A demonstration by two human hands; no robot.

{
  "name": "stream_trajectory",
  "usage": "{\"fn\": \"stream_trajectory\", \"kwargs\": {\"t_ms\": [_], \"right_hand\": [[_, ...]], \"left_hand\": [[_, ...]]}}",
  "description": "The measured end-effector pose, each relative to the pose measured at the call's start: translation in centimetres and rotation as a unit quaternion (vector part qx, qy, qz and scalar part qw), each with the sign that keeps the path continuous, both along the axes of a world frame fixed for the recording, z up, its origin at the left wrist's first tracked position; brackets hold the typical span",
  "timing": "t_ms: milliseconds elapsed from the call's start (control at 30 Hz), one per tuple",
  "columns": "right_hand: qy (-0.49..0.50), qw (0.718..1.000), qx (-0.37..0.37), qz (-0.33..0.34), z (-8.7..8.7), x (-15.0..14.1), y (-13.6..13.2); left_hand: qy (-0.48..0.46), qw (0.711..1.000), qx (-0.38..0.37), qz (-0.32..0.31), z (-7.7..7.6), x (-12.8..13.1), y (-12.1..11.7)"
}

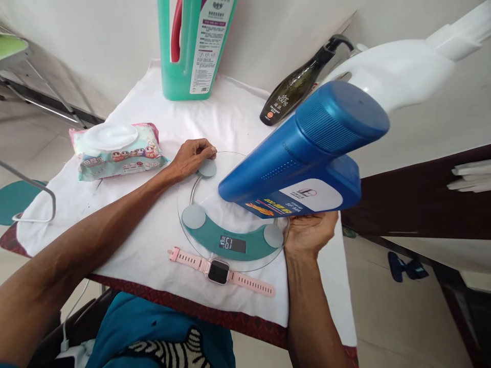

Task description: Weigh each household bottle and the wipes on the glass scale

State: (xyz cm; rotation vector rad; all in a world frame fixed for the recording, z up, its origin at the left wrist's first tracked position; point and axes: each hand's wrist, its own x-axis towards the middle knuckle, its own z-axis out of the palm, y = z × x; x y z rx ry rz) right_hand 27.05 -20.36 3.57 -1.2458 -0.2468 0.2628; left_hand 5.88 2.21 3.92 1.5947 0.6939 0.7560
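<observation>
A round glass scale (233, 248) with a teal band, pale round pads and a lit display lies on the white cloth. My left hand (194, 157) is closed at its far left edge, the bent fingers pinching the rim beside a pad. At the right edge of the scale is my right hand (311, 232), its fingers mostly hidden behind a large blue bottle (287, 158). This capped bottle stands over the scale's right part; its contact there is partly out of sight. Along the near edge of the scale lies a pink-strapped smartwatch (218, 271), screen dark.
A wet wipes pack (118, 153) lies to the left. Behind stand a green jug (184, 76) with a red handle and a dark pump bottle (291, 87). A white pump bottle (399, 71) leans into view at right. The table's cloth (126, 230) has a dark red border.
</observation>
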Motion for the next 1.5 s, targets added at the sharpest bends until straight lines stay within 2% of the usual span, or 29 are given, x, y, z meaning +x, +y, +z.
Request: {"fn": "stream_trajectory", "kwargs": {"t_ms": [133,333,500,633,733,833,933,1033,1167,1267,1367,1500], "right_hand": [[0.034,0.999,0.003,-0.006,0.1,-0.1,-0.4],[0.063,0.998,-0.001,-0.008,-0.7,0.2,-0.9],[0.04,0.999,-0.011,0.005,-0.4,0.1,-0.3],[-0.034,0.998,0.009,0.054,1.9,-0.3,-0.6],[-0.094,0.984,0.019,0.147,4.7,-1.5,-1.1],[-0.14,0.96,-0.021,0.24,7.1,-3.3,-0.9],[-0.139,0.951,-0.084,0.262,8.5,-4.8,0.1],[-0.129,0.955,-0.108,0.245,8.8,-5.4,1.0],[-0.107,0.966,-0.067,0.226,8.6,-5.5,1.6],[-0.105,0.979,-0.046,0.169,9.0,-5.0,1.9],[-0.127,0.99,-0.01,0.066,10.0,-3.0,2.3],[-0.173,0.984,0.0,-0.033,10.6,1.6,3.0]], "left_hand": [[-0.047,0.997,-0.054,0.019,0.1,0.2,-0.3],[-0.084,0.985,-0.145,0.05,0.1,0.6,-0.2],[-0.109,0.98,-0.16,0.042,-0.2,0.5,0.0],[-0.092,0.99,-0.108,0.017,0.0,0.1,0.0],[-0.058,0.996,-0.065,0.005,0.2,-0.2,0.1],[-0.042,0.998,-0.054,0.002,0.4,-0.3,0.2],[-0.03,0.998,-0.051,0.0,0.6,-0.4,0.1],[-0.022,0.998,-0.053,0.0,0.8,-0.4,0.1],[-0.023,0.998,-0.062,-0.001,1.0,-0.4,0.0],[-0.03,0.998,-0.062,0.0,1.0,-0.4,-0.1],[-0.033,0.998,-0.054,0.0,0.9,-0.5,-0.1],[-0.029,0.999,-0.038,0.007,0.7,-0.5,-0.1]]}}
